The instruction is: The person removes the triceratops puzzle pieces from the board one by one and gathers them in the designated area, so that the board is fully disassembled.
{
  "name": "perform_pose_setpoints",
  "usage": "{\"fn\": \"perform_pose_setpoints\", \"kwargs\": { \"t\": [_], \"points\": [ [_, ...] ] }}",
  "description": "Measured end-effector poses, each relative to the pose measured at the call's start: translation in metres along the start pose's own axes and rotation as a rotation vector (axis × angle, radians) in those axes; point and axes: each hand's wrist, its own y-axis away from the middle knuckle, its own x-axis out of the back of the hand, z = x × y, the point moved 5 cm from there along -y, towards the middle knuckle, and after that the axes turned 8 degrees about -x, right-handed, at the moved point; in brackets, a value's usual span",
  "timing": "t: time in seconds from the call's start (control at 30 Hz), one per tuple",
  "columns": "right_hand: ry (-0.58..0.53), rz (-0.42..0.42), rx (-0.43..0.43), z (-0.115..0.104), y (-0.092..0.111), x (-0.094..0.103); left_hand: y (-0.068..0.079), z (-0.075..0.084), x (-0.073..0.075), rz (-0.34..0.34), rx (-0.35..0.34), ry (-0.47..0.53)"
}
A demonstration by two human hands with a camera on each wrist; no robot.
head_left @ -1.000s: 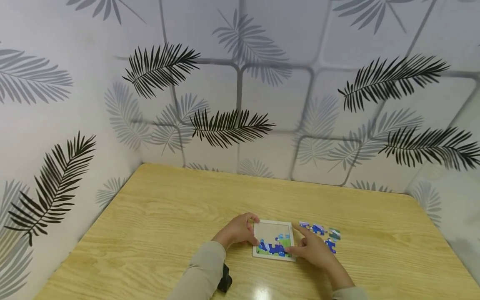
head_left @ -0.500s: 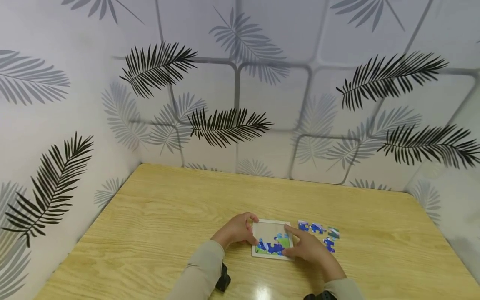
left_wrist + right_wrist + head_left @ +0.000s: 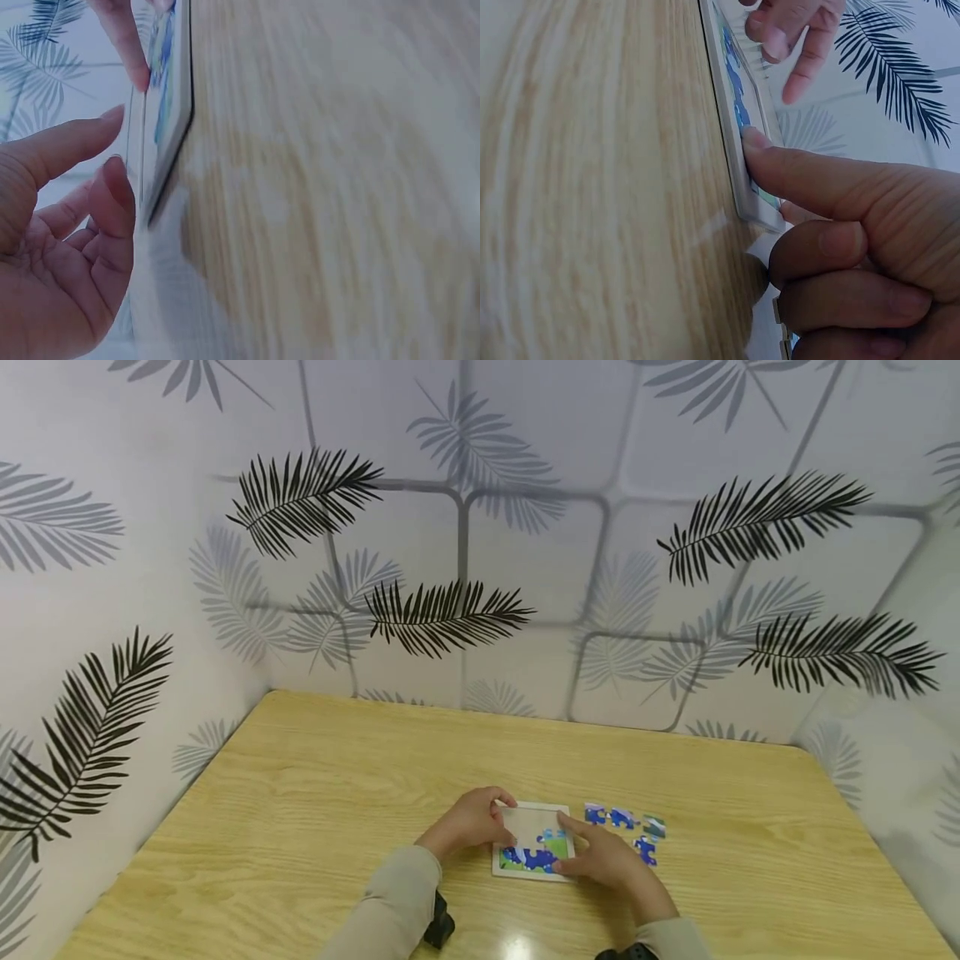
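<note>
A square puzzle tray with a pale rim [image 3: 532, 876] lies on the table between both hands. Blue and green puzzle pieces [image 3: 525, 857] fill its near part, while bare board shows in the far part. At the tray's left side is my left hand [image 3: 468, 818], its thumb and forefinger apart with a gap between them in the left wrist view. My right hand [image 3: 607, 860] reaches over the right rim, forefinger stretched toward the far right corner. In the right wrist view its thumb [image 3: 795, 169] presses on the pieces by the near rim, and the other fingers are curled.
Several loose puzzle pieces [image 3: 622, 817] lie just right of the tray, partly behind the right hand. The wooden table [image 3: 337, 777] runs back to a wall [image 3: 420, 660] with a leaf pattern. Black wrist devices [image 3: 439, 922] sit on both forearms.
My right forefinger has shifted left from outside the tray's far right corner onto its rim. The right thumb stays on the pieces. The left hand keeps its place; the head view has shifted slightly.
</note>
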Motion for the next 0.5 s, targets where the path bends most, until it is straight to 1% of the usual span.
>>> {"fn": "perform_pose_setpoints", "kwargs": {
  "t": [0.13,0.17,0.3,0.4,0.5],
  "points": [
    [0.007,0.008,0.005,0.002,0.001,0.001,-0.004,0.012,-0.010,-0.020,-0.060,0.008],
    [0.005,0.009,0.002,0.002,0.001,0.001,-0.005,0.014,-0.014,-0.028,-0.064,0.013],
    [-0.001,0.003,0.011,0.003,0.002,0.001,-0.007,0.019,-0.026,-0.045,-0.042,0.008],
    [-0.011,-0.003,0.022,0.002,0.003,0.001,-0.005,0.019,-0.033,-0.030,-0.012,-0.011],
    [-0.013,-0.002,0.023,0.001,0.003,0.002,-0.005,0.020,-0.036,-0.003,-0.008,-0.033]
  ]
}}
